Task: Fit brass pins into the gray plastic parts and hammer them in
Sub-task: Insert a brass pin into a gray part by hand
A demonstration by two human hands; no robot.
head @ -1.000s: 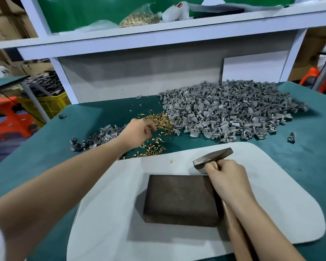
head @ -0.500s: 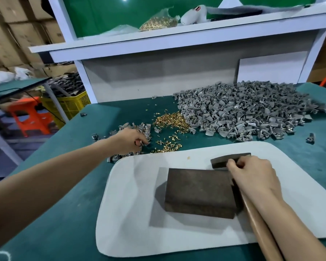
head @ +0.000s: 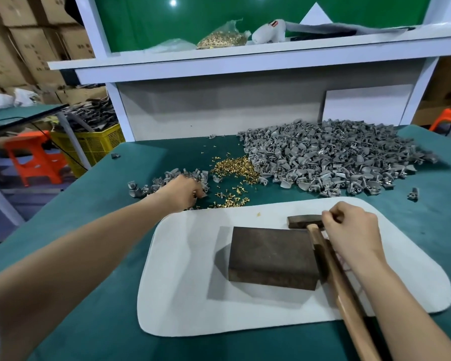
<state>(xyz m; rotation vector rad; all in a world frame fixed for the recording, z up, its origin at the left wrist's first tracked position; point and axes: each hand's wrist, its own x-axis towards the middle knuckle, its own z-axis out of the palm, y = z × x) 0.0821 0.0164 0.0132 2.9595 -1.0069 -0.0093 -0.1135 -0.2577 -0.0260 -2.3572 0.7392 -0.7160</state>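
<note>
Left hand (head: 184, 191) is delving among moulded gray plastic parts (head: 164, 179), hold hidden; right hand (head: 349, 227) is gripping wooden-handled steel hammer (head: 301, 222); I am risking scattering adjacent small brass pins (head: 232, 198).

It's a small factory assembly bench, plainly a workshop floor: the green-covered workbench (head: 109, 261) carries a great heap of identical gray plastic parts (head: 336, 162) beside a scatter of brass pins (head: 234, 168), with a hammer (head: 301, 222) and a dark block (head: 271, 254) lying on a white pad (head: 190, 287). A white shelf (head: 245, 59) above holds a clear bag (head: 221, 37) of more pins, and off to the left, beyond another green-topped table (head: 16, 113), I can see stacked cardboard cartons (head: 31, 35), a loaded yellow crate (head: 99, 143) and an orange plastic stool (head: 36, 158).
</note>
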